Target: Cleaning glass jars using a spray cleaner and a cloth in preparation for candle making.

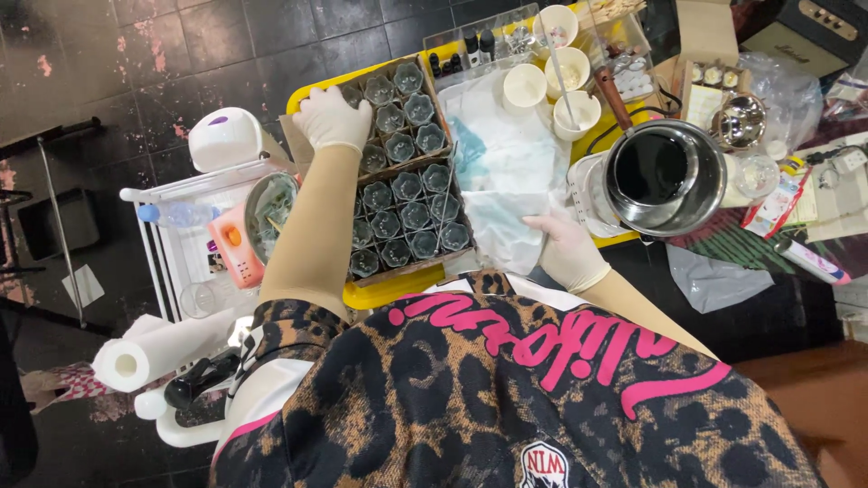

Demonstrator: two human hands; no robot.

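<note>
Head view, looking straight down over the person's chest onto a yellow table (384, 294). The left hand (331, 117), gloved, rests with fingers curled over the far left edge of the upper cardboard tray (437, 108), gripping its rim. The right hand (567, 248), also gloved, lies flat and open on the near edge of a white plastic sheet (503, 154), pressing it rather than pinching it.

Two cardboard trays sit side by side in the middle of the table, the lower tray (452, 258) nearest the person. Both hold small glass jars (414, 215): the lower tray shows twelve in a grid, the upper about seven (its far corner is partly hidden by the hand).

Handling, as a judgement: the jars are glass, hence fragile and likely to rattle; a loaded tray will be fairly heavy while its cardboard is soft and may sag, so it is best held by two opposite walls or from beneath. The sheet is light, limp and slippery.

To the right stands a steel pot (665, 172) on a white base, touching the sheet's edge. Three white paper cups (572, 70) stand beyond the sheet. One paper towel roll (154, 352) lies at lower left.
</note>
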